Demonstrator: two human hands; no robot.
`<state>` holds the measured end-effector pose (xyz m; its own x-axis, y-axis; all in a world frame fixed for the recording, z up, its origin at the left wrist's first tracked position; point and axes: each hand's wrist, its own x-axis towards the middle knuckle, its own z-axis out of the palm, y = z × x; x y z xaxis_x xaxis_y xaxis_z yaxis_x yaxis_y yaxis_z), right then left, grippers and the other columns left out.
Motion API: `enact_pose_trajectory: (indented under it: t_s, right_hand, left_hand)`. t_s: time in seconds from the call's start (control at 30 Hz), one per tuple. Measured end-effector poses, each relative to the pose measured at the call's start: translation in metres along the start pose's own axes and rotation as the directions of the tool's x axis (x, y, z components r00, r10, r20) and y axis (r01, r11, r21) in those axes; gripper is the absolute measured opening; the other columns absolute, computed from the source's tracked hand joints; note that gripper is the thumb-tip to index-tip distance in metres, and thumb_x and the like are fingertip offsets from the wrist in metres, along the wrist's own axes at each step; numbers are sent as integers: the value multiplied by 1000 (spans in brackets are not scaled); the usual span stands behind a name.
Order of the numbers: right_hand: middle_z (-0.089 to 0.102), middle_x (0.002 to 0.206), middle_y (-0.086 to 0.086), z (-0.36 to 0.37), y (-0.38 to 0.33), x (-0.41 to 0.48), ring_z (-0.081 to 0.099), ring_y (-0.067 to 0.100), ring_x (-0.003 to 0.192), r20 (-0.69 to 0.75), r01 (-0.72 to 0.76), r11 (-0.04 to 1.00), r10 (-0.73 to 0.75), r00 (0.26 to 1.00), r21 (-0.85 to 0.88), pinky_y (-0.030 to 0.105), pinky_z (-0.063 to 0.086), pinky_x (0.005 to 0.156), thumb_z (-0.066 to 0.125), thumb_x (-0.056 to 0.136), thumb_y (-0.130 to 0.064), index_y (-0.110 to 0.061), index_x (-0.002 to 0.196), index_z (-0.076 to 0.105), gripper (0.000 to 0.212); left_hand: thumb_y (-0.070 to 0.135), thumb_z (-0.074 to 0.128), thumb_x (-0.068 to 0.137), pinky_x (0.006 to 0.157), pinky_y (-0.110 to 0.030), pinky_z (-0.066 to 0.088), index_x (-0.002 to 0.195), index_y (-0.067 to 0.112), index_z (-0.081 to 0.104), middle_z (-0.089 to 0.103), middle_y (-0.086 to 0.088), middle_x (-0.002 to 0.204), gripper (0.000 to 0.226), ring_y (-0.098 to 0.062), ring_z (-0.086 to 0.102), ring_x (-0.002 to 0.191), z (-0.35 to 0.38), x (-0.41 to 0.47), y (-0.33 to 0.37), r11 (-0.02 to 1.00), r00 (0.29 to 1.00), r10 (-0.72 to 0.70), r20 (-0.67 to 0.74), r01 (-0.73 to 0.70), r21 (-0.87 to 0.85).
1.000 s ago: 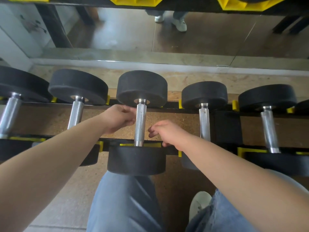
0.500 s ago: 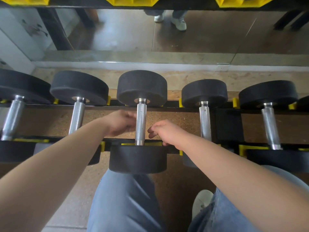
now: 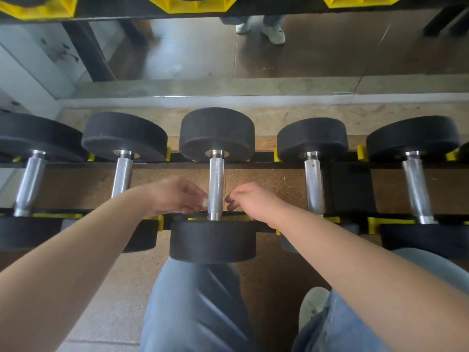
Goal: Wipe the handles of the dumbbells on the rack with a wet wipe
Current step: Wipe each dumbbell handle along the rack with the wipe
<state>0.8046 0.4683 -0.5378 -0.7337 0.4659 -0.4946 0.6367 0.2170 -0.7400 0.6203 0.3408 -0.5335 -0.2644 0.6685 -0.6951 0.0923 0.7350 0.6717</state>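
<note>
Several black dumbbells with steel handles lie side by side on the rack [image 3: 264, 226]. My left hand [image 3: 175, 196] pinches a small white wet wipe [image 3: 205, 202] against the left side of the middle dumbbell's handle [image 3: 216, 181], near its lower end. On the right of the same handle, my right hand [image 3: 253, 201] hangs with loosely curled fingers. Its fingertips are close to the steel but hold nothing. Most of the wipe is hidden behind my fingers.
Neighbouring handles stand left [image 3: 123, 174] and right [image 3: 314, 184] of the middle one. A mirror [image 3: 304, 52] runs along the wall behind the rack. An upper shelf with yellow cradles [image 3: 203, 5] hangs overhead. My knees [image 3: 198, 301] are just below the rack's front.
My left hand has slid down the middle handle from its far end toward the near end, and the wipe now shows at my fingertips. The right hand has barely moved.
</note>
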Motion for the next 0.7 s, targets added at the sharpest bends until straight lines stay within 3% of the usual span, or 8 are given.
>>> enact_pose_trajectory:
  t_s: [0.1, 0.2, 0.3, 0.43, 0.57, 0.7]
  right_hand:
    - [71, 115, 0, 0, 1, 1, 63, 12, 95, -20, 46, 996, -48, 999, -79, 28, 51, 83, 45, 107, -22, -17, 122, 70, 29]
    - [72, 116, 3, -2, 1, 1, 65, 16, 101, -33, 71, 990, -75, 997, -122, 28, 49, 81, 43, 108, -22, -15, 121, 71, 32]
    - [71, 114, 2, -2, 3, 1, 61, 10, 90, -43, 78, 991, -83, 996, -111, 24, 48, 71, 42, 108, -22, -16, 121, 71, 32]
    - [72, 112, 1, -3, 5, -1, 57, 3, 81, -55, 93, 988, -101, 993, -124, 21, 44, 64, 46, 106, -20, -16, 120, 72, 29]
    - [71, 114, 1, -1, 6, -3, 64, 16, 98, -34, 95, 986, -101, 994, -140, 31, 54, 89, 50, 105, -18, -16, 116, 74, 27]
    - [71, 115, 1, 3, 6, -1, 64, 17, 102, -41, 90, 981, -99, 994, -171, 31, 50, 93, 47, 106, -20, -16, 117, 74, 29]
  left_hand:
    - [6, 65, 97, 71, -24, 59, 110, 11, 76, 78, -6, 89, 17, -10, 70, 73, -1, -7, 5, 997, 960, 75, -271, -78, -3]
    - [20, 69, 97, 83, -33, 61, 112, 21, 76, 77, 0, 92, 17, -17, 73, 85, 3, -3, 16, 978, 791, 205, -576, -182, 99]
    - [28, 70, 96, 89, -33, 59, 111, 26, 77, 75, 9, 98, 17, -13, 70, 90, 11, -1, 23, 929, 740, 352, -574, -203, 309]
    - [28, 69, 94, 83, -27, 53, 103, 28, 79, 75, 7, 99, 13, -12, 68, 90, 26, -3, 10, 834, 831, 350, -432, -67, 547]
    - [25, 70, 93, 82, -36, 59, 86, 32, 76, 75, 5, 87, 12, -16, 70, 81, 28, -16, -13, 943, 827, 268, -494, -120, 311]
    - [29, 71, 93, 80, -38, 61, 89, 30, 74, 74, 7, 79, 5, -14, 72, 73, 27, -12, -10, 912, 782, 373, -500, -211, 351]
